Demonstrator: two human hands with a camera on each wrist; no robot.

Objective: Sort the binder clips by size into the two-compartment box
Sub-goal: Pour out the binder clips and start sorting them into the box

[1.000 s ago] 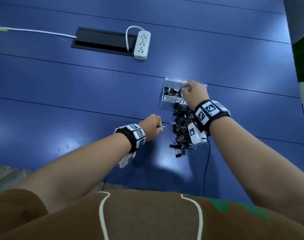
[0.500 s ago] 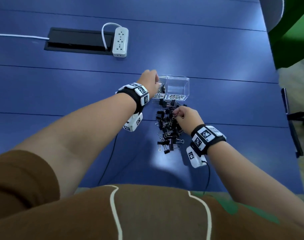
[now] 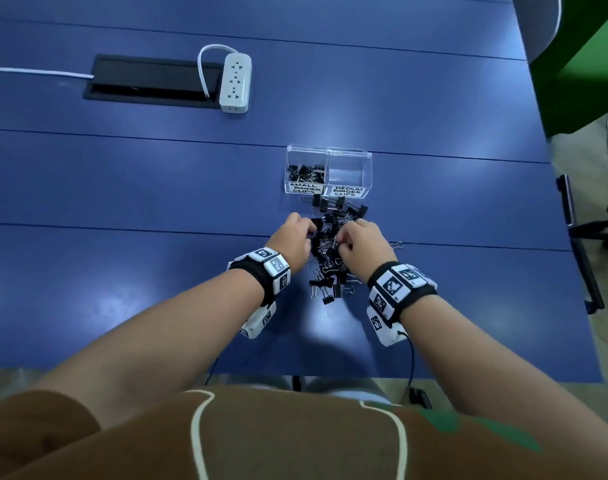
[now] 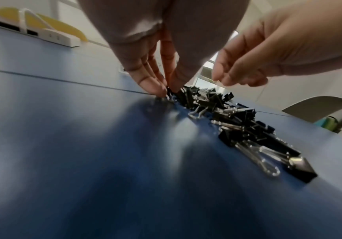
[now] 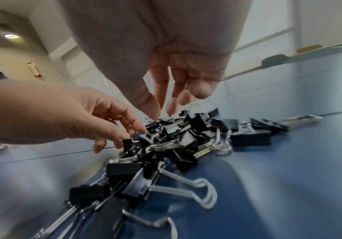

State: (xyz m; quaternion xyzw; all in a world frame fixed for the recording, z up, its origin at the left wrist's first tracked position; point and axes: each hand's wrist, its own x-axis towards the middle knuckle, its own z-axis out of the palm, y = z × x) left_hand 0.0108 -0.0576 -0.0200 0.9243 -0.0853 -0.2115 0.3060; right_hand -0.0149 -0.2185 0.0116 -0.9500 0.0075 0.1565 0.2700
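Observation:
A heap of black binder clips (image 3: pixel 330 247) lies on the blue table, just in front of the clear two-compartment box (image 3: pixel 328 150). The box's left compartment (image 3: pixel 304 173), labelled small, holds several little clips. The right compartment (image 3: pixel 349 176), labelled medium, is bare. Both hands are at the heap. My left hand (image 3: pixel 309 231) pinches a small clip (image 5: pixel 127 143) at the heap's left edge between thumb and fingertips (image 4: pixel 153 85). My right hand (image 3: pixel 342 237) has thumb and forefinger (image 5: pixel 148 103) closed on a clip at the top of the heap.
A white power strip (image 3: pixel 235 83) and a black cable hatch (image 3: pixel 150 81) lie far back on the left. The table's right edge (image 3: pixel 552 202) has a chair beyond it. Loose clips (image 3: pixel 330 292) trail towards me from the heap.
My left hand has come back from the box's small compartment to the left side of the heap. My right hand stays in the heap, a little nearer the middle.

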